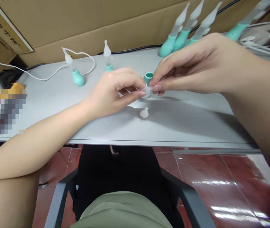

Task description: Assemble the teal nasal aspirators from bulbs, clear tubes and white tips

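Observation:
Between my two hands is a small clear plastic tube piece (146,92), just above the grey table. My left hand (118,90) is closed on it, thumb and fingers pinching its left side. My right hand (184,72) is closed too, its fingertips pinching a small translucent bit at the tube's right side. Whether that bit is separate or joined to the tube I cannot tell. Just behind the fingertips stands a teal rubber bulb (148,76) with an open round mouth. A short white soft nozzle (144,113) rests on the table in front of my hands.
Nasal aspirators with teal bulbs and white tips stand at the left (78,77), behind my left hand (107,52), and several at the back right (169,44). A white cable (54,76) crosses the back left. Cardboard (89,22) walls the rear.

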`<state>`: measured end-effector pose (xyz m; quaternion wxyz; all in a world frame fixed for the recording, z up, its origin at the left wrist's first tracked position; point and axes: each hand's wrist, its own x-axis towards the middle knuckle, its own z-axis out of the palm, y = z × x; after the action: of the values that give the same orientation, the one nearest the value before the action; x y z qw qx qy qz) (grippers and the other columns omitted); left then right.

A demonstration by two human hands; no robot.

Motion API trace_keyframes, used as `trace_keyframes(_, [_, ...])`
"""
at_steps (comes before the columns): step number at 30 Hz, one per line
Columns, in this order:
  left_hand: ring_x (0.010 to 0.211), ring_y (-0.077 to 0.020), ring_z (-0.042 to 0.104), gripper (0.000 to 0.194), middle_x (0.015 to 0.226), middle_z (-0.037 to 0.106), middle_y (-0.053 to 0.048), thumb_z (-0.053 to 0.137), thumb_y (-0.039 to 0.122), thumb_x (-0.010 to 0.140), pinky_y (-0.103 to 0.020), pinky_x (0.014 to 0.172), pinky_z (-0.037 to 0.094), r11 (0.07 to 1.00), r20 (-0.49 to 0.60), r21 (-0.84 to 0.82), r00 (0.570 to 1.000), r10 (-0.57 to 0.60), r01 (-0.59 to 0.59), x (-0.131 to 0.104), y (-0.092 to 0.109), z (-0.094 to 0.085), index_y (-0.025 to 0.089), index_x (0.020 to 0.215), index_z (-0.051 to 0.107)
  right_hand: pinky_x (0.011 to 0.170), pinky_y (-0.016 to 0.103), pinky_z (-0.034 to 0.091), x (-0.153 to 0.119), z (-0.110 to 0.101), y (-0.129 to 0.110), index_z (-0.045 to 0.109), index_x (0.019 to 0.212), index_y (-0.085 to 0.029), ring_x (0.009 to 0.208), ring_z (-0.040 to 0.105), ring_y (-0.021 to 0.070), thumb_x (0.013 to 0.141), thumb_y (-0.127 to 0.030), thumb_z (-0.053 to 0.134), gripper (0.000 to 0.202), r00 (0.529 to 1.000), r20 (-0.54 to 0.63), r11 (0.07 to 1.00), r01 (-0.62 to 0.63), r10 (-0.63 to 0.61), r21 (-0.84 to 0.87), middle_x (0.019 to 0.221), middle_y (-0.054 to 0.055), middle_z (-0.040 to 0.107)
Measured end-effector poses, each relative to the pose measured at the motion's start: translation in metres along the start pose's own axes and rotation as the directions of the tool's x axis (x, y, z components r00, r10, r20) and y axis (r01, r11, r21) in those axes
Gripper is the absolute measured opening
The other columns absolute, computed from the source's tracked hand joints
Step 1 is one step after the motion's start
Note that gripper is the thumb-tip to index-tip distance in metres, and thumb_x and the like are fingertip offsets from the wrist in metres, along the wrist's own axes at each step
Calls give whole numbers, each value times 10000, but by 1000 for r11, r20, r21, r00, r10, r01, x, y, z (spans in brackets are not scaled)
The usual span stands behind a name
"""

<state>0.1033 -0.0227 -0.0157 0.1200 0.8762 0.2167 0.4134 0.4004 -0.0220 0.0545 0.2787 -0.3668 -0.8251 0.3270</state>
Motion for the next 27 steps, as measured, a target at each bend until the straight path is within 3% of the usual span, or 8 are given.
trace_keyframes(4, [1066, -237, 924, 223, 1193, 962, -101, 785, 380, 1267, -383, 844, 768, 997, -4, -68, 1000, 28, -28, 2, 1, 1, 273, 1196, 968, 916, 496, 778, 0, 1, -3, 953, 904, -331, 860, 844, 229, 859, -933, 1069, 615, 1000, -14, 1000, -16, 15, -14, 910, 15, 886])
trace_keyframes(9, [1087, -214, 922, 172, 1155, 970, -77, 843, 329, 1241, -363, 872, 768, 973, -73, -214, 995, 71, -85, 5, 5, 4, 261, 1123, 948, 943, 509, 763, -1, 2, -4, 906, 860, -301, 873, 842, 229, 856, -860, 1097, 591, 1000, -20, 1000, -3, 3, 17, 895, 9, 869])
trace_keyframes(13, [1074, -226, 920, 258, 1175, 965, -104, 791, 393, 1278, -384, 864, 761, 989, -50, -137, 997, 52, -59, 3, 4, 3, 253, 1148, 963, 895, 487, 718, 0, 2, -5, 888, 861, -296, 852, 820, 212, 885, -798, 1095, 544, 1000, 2, 999, -5, 5, 34, 902, 12, 874])
trace_keyframes(20, [1032, -243, 907, 358, 1192, 942, -125, 757, 555, 1293, -390, 809, 753, 997, -3, 67, 999, 45, -45, -1, -6, 0, 285, 1217, 980, 855, 493, 705, 0, 2, -3, 884, 901, -279, 842, 813, 233, 897, -923, 1049, 665, 1000, 7, 999, 1, -1, -32, 904, 26, 868])
trace_keyframes(27, [1013, -242, 892, 468, 1167, 937, -125, 722, 637, 1295, -391, 770, 741, 996, -22, 48, 997, 70, -69, 2, -4, 4, 272, 1186, 994, 871, 470, 715, 0, 1, -1, 911, 902, -303, 882, 830, 232, 944, -750, 1079, 479, 999, 23, 1000, 23, -23, 19, 913, 30, 865])
